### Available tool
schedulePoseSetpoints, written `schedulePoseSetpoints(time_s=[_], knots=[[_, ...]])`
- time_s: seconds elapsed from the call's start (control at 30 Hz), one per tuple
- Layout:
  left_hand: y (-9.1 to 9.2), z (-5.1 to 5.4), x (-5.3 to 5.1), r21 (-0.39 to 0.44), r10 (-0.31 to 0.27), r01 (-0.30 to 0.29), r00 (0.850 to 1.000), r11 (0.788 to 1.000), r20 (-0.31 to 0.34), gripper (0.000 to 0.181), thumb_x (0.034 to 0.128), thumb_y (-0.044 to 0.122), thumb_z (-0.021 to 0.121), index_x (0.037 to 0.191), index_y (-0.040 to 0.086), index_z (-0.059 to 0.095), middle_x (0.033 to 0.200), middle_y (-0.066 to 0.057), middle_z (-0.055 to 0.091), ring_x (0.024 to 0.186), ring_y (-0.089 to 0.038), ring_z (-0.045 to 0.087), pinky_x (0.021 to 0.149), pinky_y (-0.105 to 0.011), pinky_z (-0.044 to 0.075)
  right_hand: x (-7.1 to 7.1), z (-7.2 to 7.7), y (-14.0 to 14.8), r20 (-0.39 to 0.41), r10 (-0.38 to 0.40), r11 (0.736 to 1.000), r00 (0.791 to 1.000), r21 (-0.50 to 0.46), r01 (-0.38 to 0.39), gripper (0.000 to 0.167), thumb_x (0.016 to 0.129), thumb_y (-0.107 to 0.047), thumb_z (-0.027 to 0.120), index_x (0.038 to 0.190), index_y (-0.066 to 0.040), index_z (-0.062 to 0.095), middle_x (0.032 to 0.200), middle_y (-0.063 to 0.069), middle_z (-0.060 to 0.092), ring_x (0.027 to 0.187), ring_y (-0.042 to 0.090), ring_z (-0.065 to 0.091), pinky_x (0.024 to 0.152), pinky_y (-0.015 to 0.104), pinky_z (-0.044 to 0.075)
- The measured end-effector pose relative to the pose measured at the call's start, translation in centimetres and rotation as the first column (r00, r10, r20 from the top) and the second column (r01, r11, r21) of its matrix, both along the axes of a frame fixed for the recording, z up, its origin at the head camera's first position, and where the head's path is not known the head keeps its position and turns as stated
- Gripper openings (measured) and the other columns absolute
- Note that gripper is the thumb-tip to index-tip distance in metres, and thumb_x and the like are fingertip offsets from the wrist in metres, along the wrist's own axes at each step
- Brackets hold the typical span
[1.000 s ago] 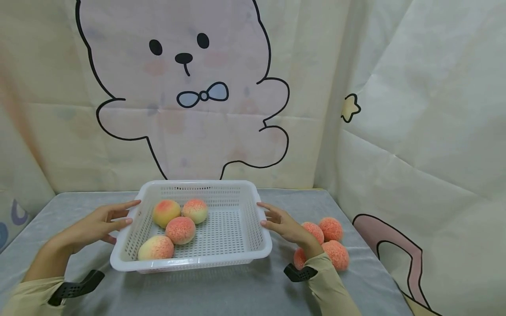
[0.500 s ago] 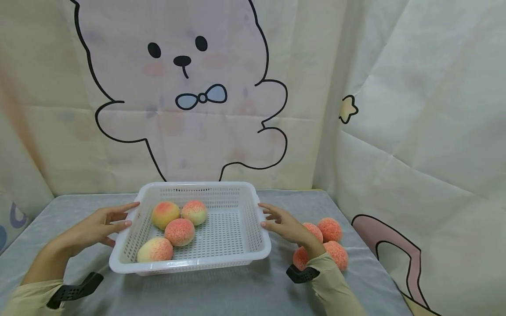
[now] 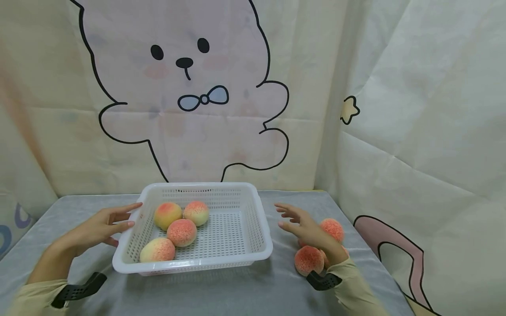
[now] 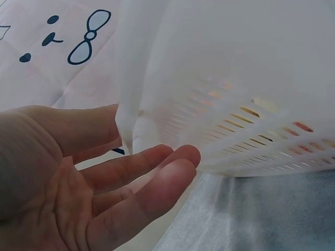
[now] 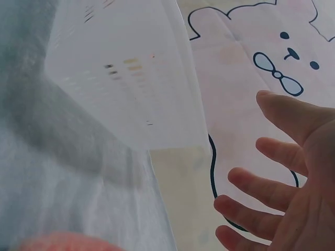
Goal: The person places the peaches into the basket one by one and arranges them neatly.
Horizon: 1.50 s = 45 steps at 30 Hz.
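A white plastic basket [image 3: 221, 262] with slotted walls sits on the grey cloth, holding several peaches [image 3: 182, 232] in its left half. My left hand [image 3: 99, 226] is at the basket's left end, its index finger and thumb touching the rim. In the left wrist view, the fingers of that hand [image 4: 131, 193] lie relaxed against the slotted wall, not curled round it. My right hand [image 3: 306, 226] hovers to the right of the basket, apart from it, fingers spread and holding nothing. Its spread fingers also show in the right wrist view, beside the basket wall [image 5: 131, 104].
Several coral-red, rough-skinned round fruits [image 3: 309, 260] lie on the table at the right, partly hidden behind my right hand and forearm. A curtain [image 3: 308, 145] with a cartoon bear hangs behind the table [image 3: 189, 294]. Another curtain hangs along the right side.
My right hand has let go of the basket's right end and moved to the right, over the loose fruits. The left hand and the basket stay in place.
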<state>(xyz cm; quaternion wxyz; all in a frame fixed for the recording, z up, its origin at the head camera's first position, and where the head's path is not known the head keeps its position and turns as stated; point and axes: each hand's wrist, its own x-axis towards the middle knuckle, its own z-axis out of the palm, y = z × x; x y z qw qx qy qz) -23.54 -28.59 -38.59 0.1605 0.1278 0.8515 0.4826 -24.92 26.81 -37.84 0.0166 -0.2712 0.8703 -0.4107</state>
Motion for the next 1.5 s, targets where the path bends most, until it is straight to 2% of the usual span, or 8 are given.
schedulePoseSetpoints(time_s=[0.43, 0.57, 0.67, 0.8, 0.87, 0.97, 1.27, 1.5], knots=[[0.4, 0.4, 0.3, -0.005, 0.012, -0.012, 1.000, 1.000, 0.007, 0.074, 0.1040, 0.029, 0.057, 0.162, 0.009, 0.016, 0.150, -0.039, 0.039, 0.114, -0.029, 0.065, 0.077, -0.046, 0.062, 1.9, -0.1, 3.5, -0.060, -0.026, 1.000, 0.998, 0.013, 0.027, 0.048, 0.102, -0.014, 0.059, 0.149, -0.009, 0.048, 0.143, 0.022, 0.058, 0.128, 0.046, 0.056, 0.100, 0.064, 0.046], [0.5, 0.3, 0.4, -0.013, 0.025, -0.025, 1.000, 1.000, 0.007, 0.074, 0.1035, 0.030, 0.057, 0.162, 0.010, 0.017, 0.151, -0.039, 0.039, 0.114, -0.030, 0.064, 0.077, -0.046, 0.062, 2.7, 0.1, 4.4, -0.051, -0.047, 0.999, 0.998, 0.007, 0.047, 0.047, 0.102, -0.012, 0.058, 0.149, -0.010, 0.049, 0.143, 0.020, 0.058, 0.129, 0.037, 0.057, 0.101, 0.058, 0.047], [0.5, 0.2, 0.3, -0.011, 0.026, -0.026, 1.000, 1.000, 0.009, 0.074, 0.1034, 0.031, 0.058, 0.162, 0.010, 0.017, 0.151, -0.039, 0.038, 0.114, -0.030, 0.065, 0.077, -0.046, 0.062, 3.4, 0.1, 5.0, -0.035, -0.077, 0.997, 0.996, 0.028, 0.078, 0.047, 0.103, -0.013, 0.057, 0.149, -0.014, 0.049, 0.144, 0.018, 0.058, 0.128, 0.029, 0.059, 0.101, 0.047, 0.050], [0.5, 0.2, 0.3, -0.008, 0.029, -0.029, 1.000, 1.000, 0.006, 0.074, 0.1034, 0.030, 0.058, 0.162, 0.010, 0.018, 0.149, -0.039, 0.041, 0.113, -0.030, 0.065, 0.077, -0.046, 0.062, 4.1, 0.0, 5.8, -0.031, -0.089, 0.995, 0.996, 0.049, 0.090, 0.048, 0.103, -0.016, 0.057, 0.150, -0.015, 0.047, 0.145, 0.019, 0.057, 0.128, 0.037, 0.059, 0.099, 0.035, 0.052], [0.4, 0.2, 0.3, -0.012, 0.030, -0.030, 1.000, 0.999, 0.000, 0.074, 0.1033, 0.030, 0.058, 0.162, 0.010, 0.018, 0.148, -0.039, 0.042, 0.113, -0.030, 0.064, 0.077, -0.046, 0.062, 4.4, -0.1, 6.0, -0.044, -0.087, 0.995, 0.995, 0.049, 0.089, 0.048, 0.103, -0.015, 0.059, 0.149, -0.013, 0.047, 0.143, 0.021, 0.058, 0.125, 0.044, 0.059, 0.098, 0.035, 0.053], [0.4, 0.2, 0.4, -0.012, 0.029, -0.029, 1.000, 1.000, -0.008, 0.074, 0.1031, 0.030, 0.058, 0.162, 0.010, 0.019, 0.147, -0.038, 0.043, 0.113, -0.030, 0.064, 0.076, -0.046, 0.062, 4.8, -0.1, 6.4, -0.052, -0.097, 0.994, 0.994, 0.044, 0.099, 0.048, 0.101, -0.015, 0.061, 0.148, -0.014, 0.049, 0.140, 0.021, 0.060, 0.123, 0.043, 0.060, 0.096, 0.035, 0.054], [0.2, 0.0, 0.3, -0.002, 0.024, -0.024, 1.000, 1.000, -0.007, 0.073, 0.1034, 0.030, 0.058, 0.162, 0.011, 0.019, 0.151, -0.039, 0.038, 0.117, -0.032, 0.062, 0.076, -0.046, 0.062, 5.9, -0.4, 7.8, -0.011, -0.116, 0.992, 0.993, 0.050, 0.116, 0.049, 0.101, -0.012, 0.062, 0.147, -0.008, 0.049, 0.139, 0.020, 0.061, 0.123, 0.017, 0.061, 0.091, 0.030, 0.054], [0.2, 0.0, 0.3, -0.007, 0.025, -0.025, 1.000, 1.000, -0.014, 0.073, 0.1030, 0.030, 0.058, 0.162, 0.011, 0.019, 0.152, -0.039, 0.036, 0.118, -0.034, 0.062, 0.076, -0.047, 0.062, 6.5, -0.5, 8.7, -0.018, -0.076, 0.996, 0.997, 0.047, 0.077, 0.052, 0.099, -0.010, 0.064, 0.147, -0.003, 0.048, 0.141, 0.022, 0.059, 0.125, 0.005, 0.058, 0.094, 0.030, 0.055]])
